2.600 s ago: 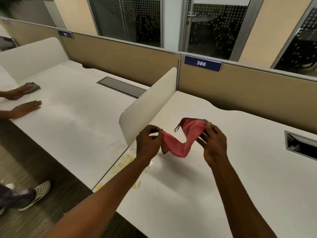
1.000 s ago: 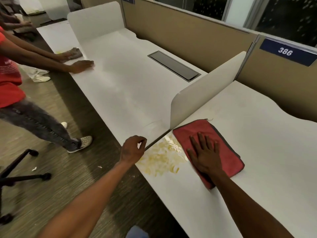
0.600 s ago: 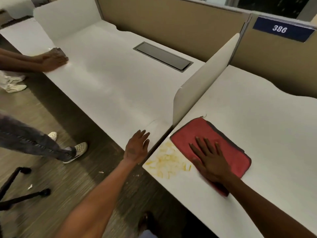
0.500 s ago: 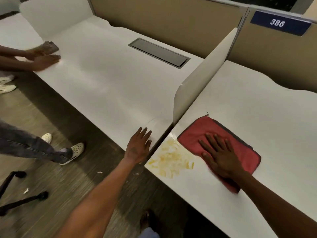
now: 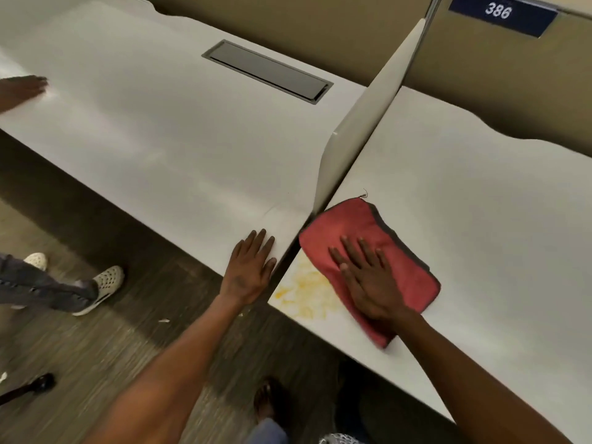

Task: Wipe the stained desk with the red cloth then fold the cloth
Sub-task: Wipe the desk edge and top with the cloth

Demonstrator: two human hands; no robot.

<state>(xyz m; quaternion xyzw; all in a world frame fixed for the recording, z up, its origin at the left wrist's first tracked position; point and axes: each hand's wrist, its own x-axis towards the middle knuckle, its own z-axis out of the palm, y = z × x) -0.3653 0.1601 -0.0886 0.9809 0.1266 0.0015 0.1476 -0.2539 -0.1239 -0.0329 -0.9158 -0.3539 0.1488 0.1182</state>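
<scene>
A white divider panel stands upright between two white tables and ends just beside the far corner of the red cloth. On the tan wall behind it hangs a blue sign that reads 386. The left table has a grey flap set into its top. At its far left edge another person's hand lies on the top, and that person's leg and white shoe show on the dark wood floor. A black chair foot pokes in at the lower left.

The red cloth lies flat on the right table, near the front edge and close to the gap between the two tables. The right hand rests flat on top of the cloth, its grip spread, fingers straight and apart, pressing down on the near half. The cloth sticks out past the fingertips toward the divider and out to the right of the hand.

A yellow stain sits on the right table just left of the cloth, touching its edge, between both hands.

The cloth's long side runs from the far left, near the divider, to the near right, by the wrist. A dark trim shows along its far right edge.

The left hand lies flat on the left table's front corner, fingers straight, holding nothing.
</scene>
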